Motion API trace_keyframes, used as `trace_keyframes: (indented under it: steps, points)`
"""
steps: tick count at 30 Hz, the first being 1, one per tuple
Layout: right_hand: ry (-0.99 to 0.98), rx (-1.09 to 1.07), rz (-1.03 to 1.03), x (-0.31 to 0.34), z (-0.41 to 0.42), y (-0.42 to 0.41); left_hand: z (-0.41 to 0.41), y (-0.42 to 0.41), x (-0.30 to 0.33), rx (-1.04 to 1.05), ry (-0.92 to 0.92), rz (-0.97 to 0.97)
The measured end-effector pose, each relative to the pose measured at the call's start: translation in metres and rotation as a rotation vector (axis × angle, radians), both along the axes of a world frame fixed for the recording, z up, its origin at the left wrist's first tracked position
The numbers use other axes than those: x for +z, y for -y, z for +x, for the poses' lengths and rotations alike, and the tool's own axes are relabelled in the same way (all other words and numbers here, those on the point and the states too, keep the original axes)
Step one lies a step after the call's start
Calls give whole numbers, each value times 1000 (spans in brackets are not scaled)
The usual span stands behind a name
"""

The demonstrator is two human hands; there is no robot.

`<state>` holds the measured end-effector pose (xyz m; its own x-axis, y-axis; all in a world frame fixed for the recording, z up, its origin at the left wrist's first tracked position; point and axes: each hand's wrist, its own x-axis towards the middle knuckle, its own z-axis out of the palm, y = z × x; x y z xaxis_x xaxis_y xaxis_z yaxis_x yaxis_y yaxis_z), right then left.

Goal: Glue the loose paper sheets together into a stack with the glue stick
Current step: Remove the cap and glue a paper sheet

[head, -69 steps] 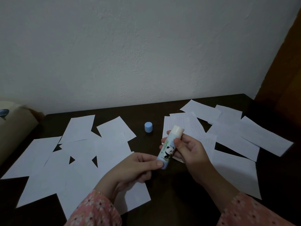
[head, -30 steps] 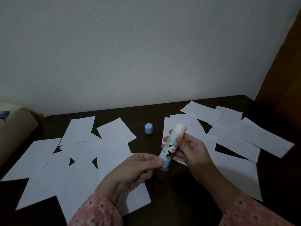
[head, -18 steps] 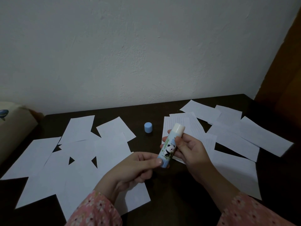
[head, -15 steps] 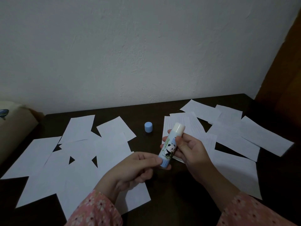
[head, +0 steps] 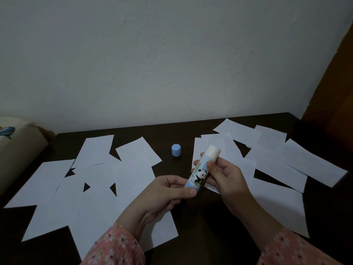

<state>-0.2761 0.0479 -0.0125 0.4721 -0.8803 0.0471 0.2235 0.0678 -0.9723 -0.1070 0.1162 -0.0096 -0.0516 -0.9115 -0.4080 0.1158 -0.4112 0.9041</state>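
Two bare hands, each wrist in a pink floral sleeve.
The left hand (head: 164,192) and right hand (head: 227,176) wear no rings, watch or gloves, with short, plain nails. The left pink fabric sleeve (head: 116,247) is printed with small pale daisy-like flowers with darker centres, its cuff ending at the wrist. The right pink fabric sleeve (head: 294,249) carries the same print, cut off by the frame's lower edge.
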Motion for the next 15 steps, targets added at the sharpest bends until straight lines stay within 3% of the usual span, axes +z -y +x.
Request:
trace_keyframes:
  steps: [6, 13, 15]
  points:
    - [-40, 38, -4, 2, 2, -2, 0, -7, 4, -96, -130, -100]
    - [-286, 89, -112, 14, 11, -10, 11, -27, 5, -170, 76, -211]
    - [-409, 124, -170, 14, 17, -13, 20, -36, 6, -51, 74, -206]
